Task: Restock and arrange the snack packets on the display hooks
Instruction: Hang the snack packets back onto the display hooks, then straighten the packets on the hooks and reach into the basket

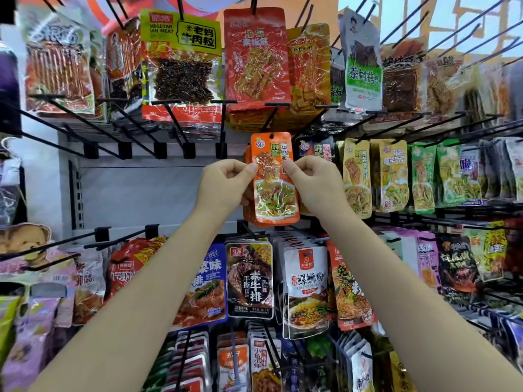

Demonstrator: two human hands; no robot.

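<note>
Both hands at the middle hook row. Left hand and right hand fingers pinch the orange packet by its edges.

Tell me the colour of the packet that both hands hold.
Orange packet, with a food picture on its front, seen in the head view.
</note>
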